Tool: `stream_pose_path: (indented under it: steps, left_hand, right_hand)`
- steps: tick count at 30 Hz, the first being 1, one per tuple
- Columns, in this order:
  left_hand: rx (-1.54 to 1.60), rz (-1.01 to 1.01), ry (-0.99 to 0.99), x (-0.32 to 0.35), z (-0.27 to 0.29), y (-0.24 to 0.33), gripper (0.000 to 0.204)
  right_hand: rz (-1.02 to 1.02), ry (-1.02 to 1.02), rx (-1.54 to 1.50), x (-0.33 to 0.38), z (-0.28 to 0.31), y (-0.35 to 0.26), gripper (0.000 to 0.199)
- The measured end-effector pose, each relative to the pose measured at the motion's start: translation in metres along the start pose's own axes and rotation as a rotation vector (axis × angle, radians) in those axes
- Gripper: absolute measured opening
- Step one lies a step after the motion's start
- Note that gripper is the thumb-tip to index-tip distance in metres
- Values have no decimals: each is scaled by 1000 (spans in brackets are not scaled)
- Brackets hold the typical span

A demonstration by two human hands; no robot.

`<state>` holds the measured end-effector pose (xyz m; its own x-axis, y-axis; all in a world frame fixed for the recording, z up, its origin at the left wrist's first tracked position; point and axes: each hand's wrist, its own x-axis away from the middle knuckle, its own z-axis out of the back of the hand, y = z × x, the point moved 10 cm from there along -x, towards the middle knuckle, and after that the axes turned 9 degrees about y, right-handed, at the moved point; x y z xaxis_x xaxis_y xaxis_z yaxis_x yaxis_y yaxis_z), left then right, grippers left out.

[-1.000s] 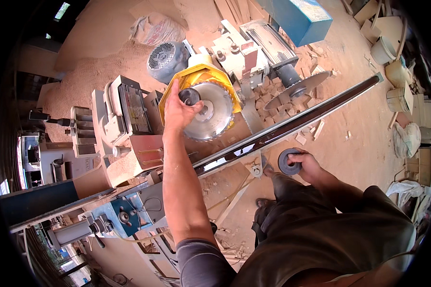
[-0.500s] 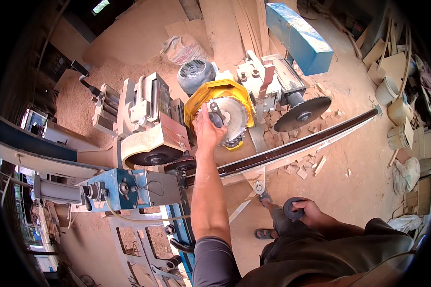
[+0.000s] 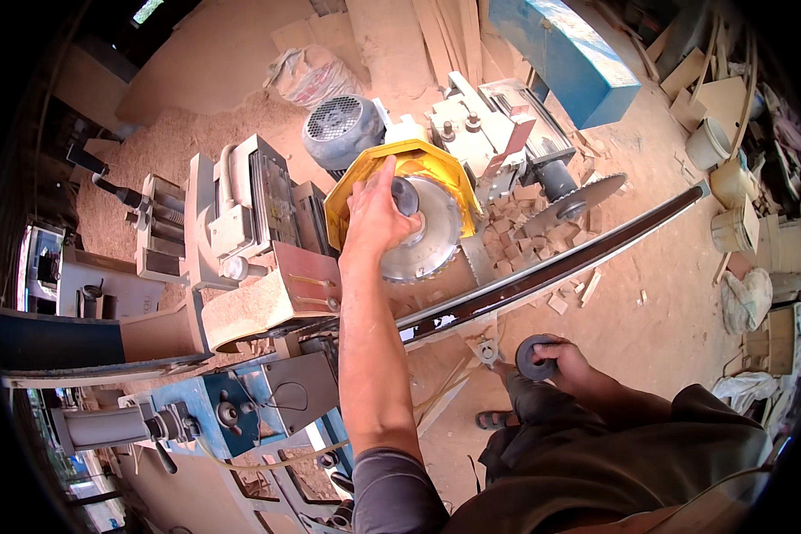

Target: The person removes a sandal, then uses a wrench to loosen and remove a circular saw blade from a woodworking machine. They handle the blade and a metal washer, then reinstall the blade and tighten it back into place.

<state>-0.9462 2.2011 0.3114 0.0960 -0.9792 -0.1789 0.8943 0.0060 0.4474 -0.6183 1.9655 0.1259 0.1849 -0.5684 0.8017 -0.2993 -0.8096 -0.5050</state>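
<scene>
My left hand (image 3: pixel 376 216) reaches up over a circular saw blade (image 3: pixel 427 240) under a yellow guard (image 3: pixel 365 178), its fingers gripping the dark round hub piece (image 3: pixel 405 194) at the blade's centre. My right hand (image 3: pixel 568 363) is low by my thigh and holds a dark round flange disc (image 3: pixel 534 356). A long dark metal bar (image 3: pixel 561 262) runs diagonally between the two hands, below the blade.
A grey motor (image 3: pixel 340 129) sits behind the guard. A second bare saw blade (image 3: pixel 583 203) stands to the right among several wood offcuts (image 3: pixel 516 236). A blue box (image 3: pixel 565 53) lies at the back, machine parts (image 3: pixel 240 214) at left, sawdust on the floor.
The view has drifted, so the saw sits lower and more central. My left hand stays on the blade's hub. My right hand has dropped lower with the disc.
</scene>
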Motion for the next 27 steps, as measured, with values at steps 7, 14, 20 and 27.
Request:
stream_pose_path:
  steps: [7, 14, 20, 27]
  left_hand:
    - [85, -3, 215, 27, 24, 0, 101]
    - [483, 200, 726, 246, 44, 17, 61]
    - [549, 533, 574, 494, 0, 57, 45]
    - [1316, 1354, 1285, 743, -16, 80, 52]
  right_hand:
    - [-10, -51, -8, -3, -19, -7, 12]
    - [11, -63, 82, 28, -14, -5, 10]
    - [-28, -201, 205, 57, -10, 37, 17]
    - [-80, -213, 394, 101, 22, 103, 15]
